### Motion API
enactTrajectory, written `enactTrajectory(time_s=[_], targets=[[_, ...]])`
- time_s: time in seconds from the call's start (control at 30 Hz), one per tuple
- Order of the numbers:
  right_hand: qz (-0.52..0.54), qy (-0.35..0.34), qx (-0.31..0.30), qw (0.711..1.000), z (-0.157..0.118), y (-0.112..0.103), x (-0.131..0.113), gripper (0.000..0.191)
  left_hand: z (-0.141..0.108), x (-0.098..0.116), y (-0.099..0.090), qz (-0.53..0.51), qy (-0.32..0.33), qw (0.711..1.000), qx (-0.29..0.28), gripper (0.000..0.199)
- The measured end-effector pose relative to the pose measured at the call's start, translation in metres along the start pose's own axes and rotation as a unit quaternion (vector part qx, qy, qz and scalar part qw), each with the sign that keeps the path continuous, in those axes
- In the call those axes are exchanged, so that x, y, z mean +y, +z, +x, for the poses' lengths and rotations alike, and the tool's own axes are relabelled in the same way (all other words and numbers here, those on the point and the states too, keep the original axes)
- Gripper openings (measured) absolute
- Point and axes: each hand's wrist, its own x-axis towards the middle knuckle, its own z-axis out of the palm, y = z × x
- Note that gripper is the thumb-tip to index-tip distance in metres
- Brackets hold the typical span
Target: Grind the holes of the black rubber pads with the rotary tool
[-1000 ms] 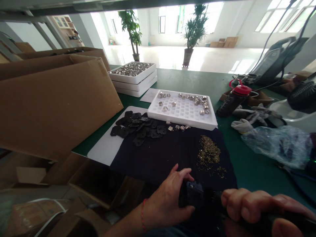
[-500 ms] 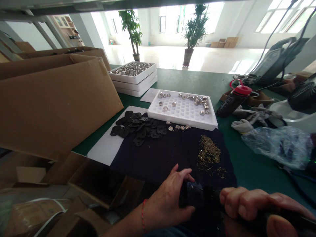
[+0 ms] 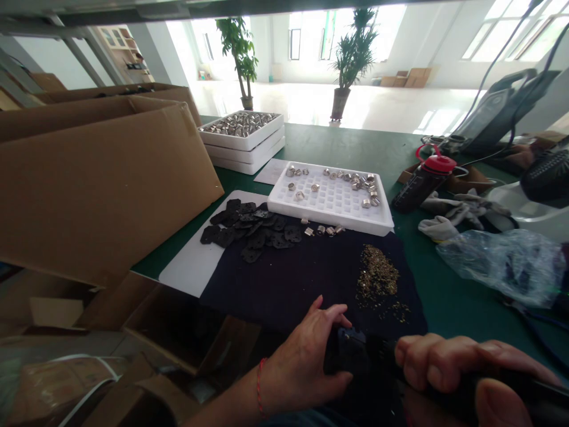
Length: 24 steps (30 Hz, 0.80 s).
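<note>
Right now, black handheld tool (image 3: pixel 351 350) at 6 o'clock is being gripped: left hand (image 3: pixel 302 370) wrapped round its head, right hand (image 3: pixel 453 362) clenched on its shaft. Foam tray (image 3: pixel 329 220) at 12 o'clock is being left part-filled, metal fittings (image 3: pixel 355 185) occupying upper cells, lower cells bare.

Shiny metal on the fittings (image 3: pixel 355 185), white foam for the tray (image 3: pixel 329 223), soft matt cloth (image 3: pixel 306 279), rough cardboard on the box (image 3: pixel 98 184), glossy clear plastic on the bag (image 3: pixel 500 267), and the tool (image 3: pixel 355 350) looks like matt black plastic.
</note>
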Motion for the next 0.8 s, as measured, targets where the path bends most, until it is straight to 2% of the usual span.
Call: enactTrajectory(time_s=[0.13,0.3,0.5,0.7,0.8], targets=[[-0.005,0.033,-0.009,0.999,0.007,0.004,-0.001,0.009,0.000,0.001,-0.001,0.000,0.002,1.000,0.000,0.098],[-0.026,0.080,0.001,0.996,0.021,0.024,-0.003,0.030,0.000,0.002,-0.002,-0.002,-0.005,1.000,-0.009,0.097],[-0.049,0.086,-0.023,0.995,0.022,0.030,0.003,0.026,0.000,0.001,-0.001,-0.003,0.000,1.000,-0.001,0.092],[-0.048,0.079,0.012,0.996,0.019,0.032,0.003,0.026,0.001,0.003,-0.002,-0.003,-0.010,1.000,-0.005,0.089],[-0.035,0.084,0.041,0.995,0.021,0.026,-0.002,0.022,0.001,0.003,-0.001,0.000,-0.014,1.000,0.003,0.090]])
